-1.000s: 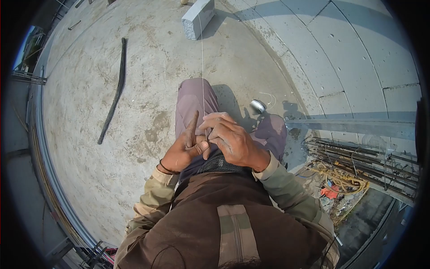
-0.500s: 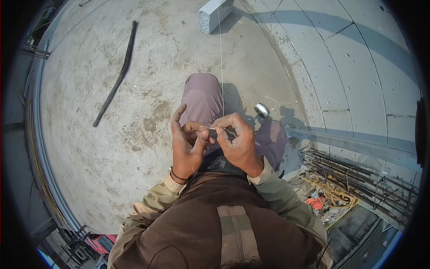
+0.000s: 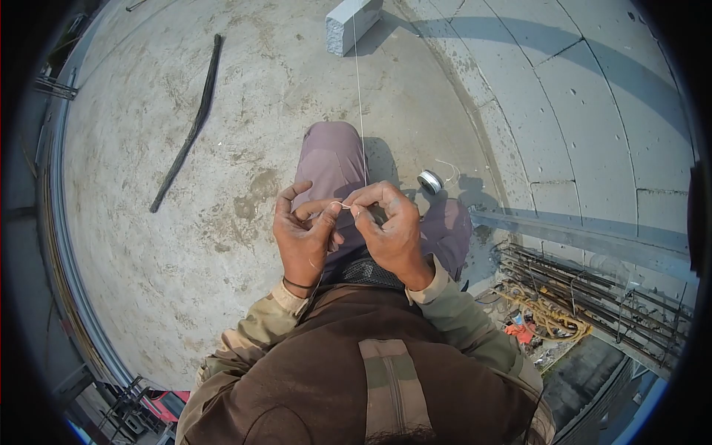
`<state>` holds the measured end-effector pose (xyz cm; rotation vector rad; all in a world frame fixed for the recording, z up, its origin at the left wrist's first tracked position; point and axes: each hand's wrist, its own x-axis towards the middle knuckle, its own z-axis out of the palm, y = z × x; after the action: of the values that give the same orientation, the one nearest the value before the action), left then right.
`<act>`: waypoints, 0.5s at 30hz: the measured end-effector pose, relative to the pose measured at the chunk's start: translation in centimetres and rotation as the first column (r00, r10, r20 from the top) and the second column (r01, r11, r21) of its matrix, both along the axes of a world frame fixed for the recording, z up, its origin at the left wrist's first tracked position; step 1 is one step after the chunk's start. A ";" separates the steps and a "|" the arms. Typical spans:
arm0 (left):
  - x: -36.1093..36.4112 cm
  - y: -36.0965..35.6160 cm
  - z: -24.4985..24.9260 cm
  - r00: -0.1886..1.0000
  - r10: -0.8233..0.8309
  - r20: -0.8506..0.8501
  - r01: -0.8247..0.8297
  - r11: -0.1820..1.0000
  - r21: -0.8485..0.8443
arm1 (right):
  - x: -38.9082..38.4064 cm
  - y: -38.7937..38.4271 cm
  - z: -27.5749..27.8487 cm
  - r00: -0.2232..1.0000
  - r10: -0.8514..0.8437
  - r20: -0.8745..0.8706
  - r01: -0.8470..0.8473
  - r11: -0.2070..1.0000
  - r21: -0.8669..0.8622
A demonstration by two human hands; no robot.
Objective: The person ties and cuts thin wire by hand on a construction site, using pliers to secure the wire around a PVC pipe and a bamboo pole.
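Note:
A thin white string (image 3: 360, 111) runs from the pale block (image 3: 347, 28) at the top down to my hands. My left hand (image 3: 305, 231) pinches a small loop of the string between thumb and index finger, with another finger raised. Close beside it, my right hand (image 3: 387, 226) pinches the string with thumb and forefinger. The fingertips of both hands nearly meet in front of my knee. A spool of white string (image 3: 430, 182) lies on the concrete to the right, its loose end curling away.
A dark stick-like length (image 3: 189, 126) lies on the concrete floor (image 3: 148, 282) at left. Pale block masonry (image 3: 578, 111) is along the right. Rusty rebar (image 3: 586, 289) and a yellow rope (image 3: 552, 319) lie at lower right, beside a floor edge. Metal pipes (image 3: 67, 237) run down the left edge.
My left thumb and index finger have closed on the string's loop, where they were looser before. The right hand keeps its pinch. The whole view has shifted slightly.

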<state>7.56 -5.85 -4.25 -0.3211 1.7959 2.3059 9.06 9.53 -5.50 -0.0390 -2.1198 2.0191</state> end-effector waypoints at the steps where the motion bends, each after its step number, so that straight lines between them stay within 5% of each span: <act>1: 0.0 0.0 0.0 1.000 -0.012 -0.003 0.012 1.000 -0.004 | -0.1 0.0 -0.1 1.000 0.001 -0.001 -0.001 1.000 0.002; 4: 0.1 0.3 -0.3 0.999 -0.019 -0.026 0.019 1.000 0.012 | -0.4 -0.3 0.1 0.991 -0.061 0.119 0.052 0.996 0.075; 6: 0.4 0.5 -0.4 0.999 -0.013 -0.045 0.015 0.999 0.030 | -0.5 -1.3 0.6 0.979 -0.195 0.061 0.198 0.979 -0.046; 10: 0.8 0.8 -0.3 0.999 -0.003 -0.054 0.003 1.000 -0.008 | -0.2 -1.4 0.1 0.976 -0.201 0.086 0.208 0.975 -0.083; 15: 0.9 1.1 -0.1 0.995 0.026 -0.092 -0.025 1.000 0.012 | -0.1 -0.6 0.7 0.992 -0.110 0.067 0.103 0.990 0.097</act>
<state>8.42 -4.79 -4.37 -0.2412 1.8303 2.3840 8.97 8.89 -4.76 -0.2093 -2.2032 1.8835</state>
